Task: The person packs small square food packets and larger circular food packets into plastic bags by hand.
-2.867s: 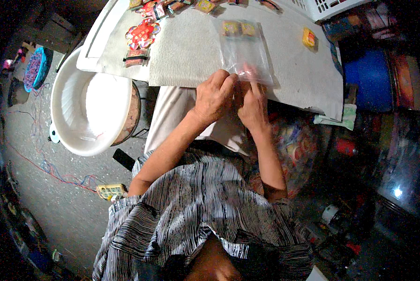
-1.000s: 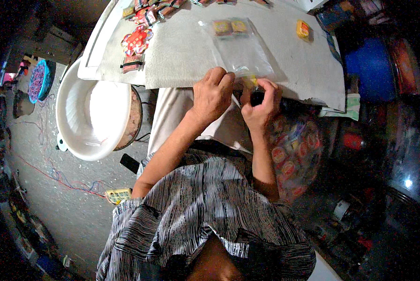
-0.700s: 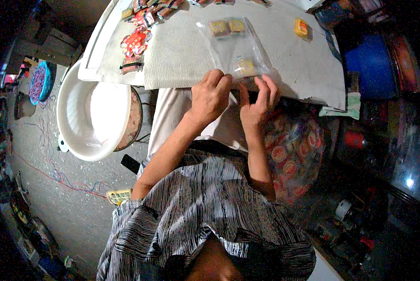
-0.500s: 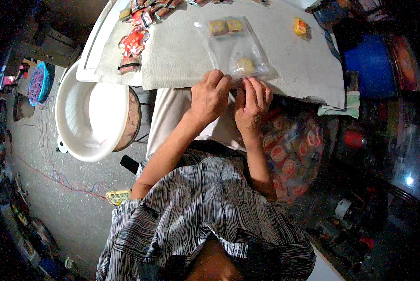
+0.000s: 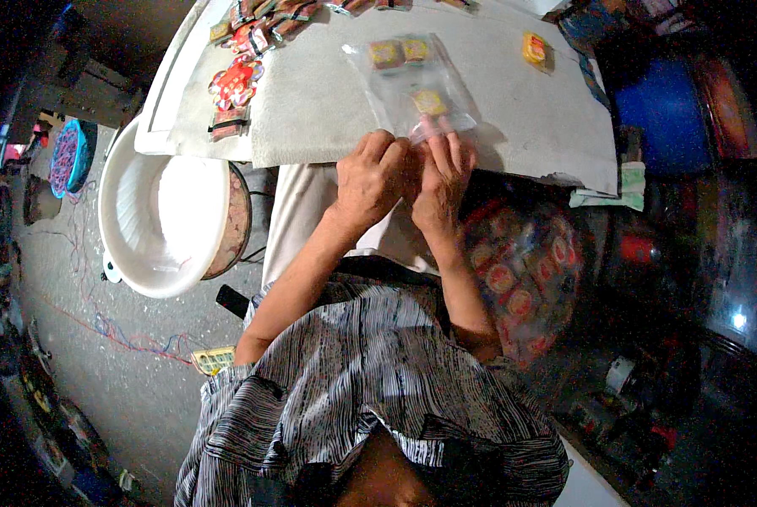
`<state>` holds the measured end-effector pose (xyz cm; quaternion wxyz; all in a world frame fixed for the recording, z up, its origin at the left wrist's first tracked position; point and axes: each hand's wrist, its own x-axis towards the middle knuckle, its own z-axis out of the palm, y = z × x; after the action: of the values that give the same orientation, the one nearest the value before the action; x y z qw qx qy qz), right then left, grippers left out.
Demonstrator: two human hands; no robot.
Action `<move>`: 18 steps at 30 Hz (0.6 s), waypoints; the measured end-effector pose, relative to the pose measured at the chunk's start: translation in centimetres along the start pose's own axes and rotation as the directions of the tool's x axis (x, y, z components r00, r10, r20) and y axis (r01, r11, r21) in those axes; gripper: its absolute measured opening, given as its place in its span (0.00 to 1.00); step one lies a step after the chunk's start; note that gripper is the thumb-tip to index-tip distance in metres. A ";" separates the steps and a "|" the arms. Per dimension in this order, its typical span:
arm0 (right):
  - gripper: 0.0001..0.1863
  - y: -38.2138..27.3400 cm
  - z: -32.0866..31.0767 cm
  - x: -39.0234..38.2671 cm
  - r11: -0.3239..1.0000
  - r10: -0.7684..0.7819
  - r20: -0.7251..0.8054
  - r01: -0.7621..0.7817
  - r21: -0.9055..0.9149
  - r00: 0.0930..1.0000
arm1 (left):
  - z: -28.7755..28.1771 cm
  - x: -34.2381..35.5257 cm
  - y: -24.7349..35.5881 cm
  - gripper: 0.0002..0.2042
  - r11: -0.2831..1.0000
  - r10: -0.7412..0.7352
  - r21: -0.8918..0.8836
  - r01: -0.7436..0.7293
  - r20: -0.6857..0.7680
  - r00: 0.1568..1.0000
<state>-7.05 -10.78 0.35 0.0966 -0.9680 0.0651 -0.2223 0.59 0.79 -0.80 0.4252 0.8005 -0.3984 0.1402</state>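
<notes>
Left of clear flat plastic bag (image 5: 400, 84): bare strip of white-covered table (image 5: 307, 110), passable until red flower-shaped piece (image 5: 236, 82) and reddish packet with black band (image 5: 227, 124). Right of bag: wider open stretch, lone small yellow block (image 5: 534, 51) in it. Beyond bag: brown wrapped packets (image 5: 292, 15), gaps between. Near side of bag: blocked, left hand (image 5: 373, 177), right hand (image 5: 439, 177).

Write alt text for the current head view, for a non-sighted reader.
A person's left hand holds the near edge of a clear plastic bag on a pale-covered table while the right hand appears to reach inside. Three yellowish packets show through it; another yellow packet lies to the right.
</notes>
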 end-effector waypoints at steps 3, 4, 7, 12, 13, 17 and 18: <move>0.22 1.5 1.2 0.3 0.998 -0.048 0.066 0.051 -0.034 0.997 | 0.2 0.3 0.3 0.13 1.000 0.023 -0.018 -0.023 -0.007 1.000; 0.23 1.7 2.0 0.6 0.996 -0.057 0.039 0.059 -0.065 0.998 | 0.2 0.3 0.2 0.13 0.999 0.028 -0.022 -0.029 -0.010 1.000; 0.26 1.6 3.0 1.2 0.991 -0.012 0.047 0.018 -0.132 0.999 | 0.2 0.0 -0.2 0.12 0.999 0.035 -0.001 -0.035 -0.027 0.999; 0.28 1.9 3.0 1.8 0.994 0.040 0.048 -0.035 -0.107 0.998 | 0.2 0.1 -0.2 0.11 0.999 0.037 -0.009 -0.037 -0.030 0.999; 0.29 1.9 2.6 1.5 0.997 0.020 0.031 -0.017 -0.070 0.999 | 0.1 0.0 -0.3 0.11 0.999 0.034 -0.007 -0.034 -0.027 0.999; 0.30 0.7 0.9 0.2 0.999 0.035 0.096 -0.033 -0.021 0.995 | -0.2 -0.3 -0.6 0.10 1.000 -0.006 0.009 0.006 -0.007 1.000; 0.31 1.0 0.9 -0.1 0.999 0.044 0.093 -0.042 -0.023 0.995 | -0.1 -0.2 -0.3 0.09 1.000 -0.009 -0.010 0.009 -0.005 1.000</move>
<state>-6.79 -11.56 -0.66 0.0943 -0.9766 0.0837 -0.1740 0.73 1.04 -1.00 0.4308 0.7998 -0.3944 0.1385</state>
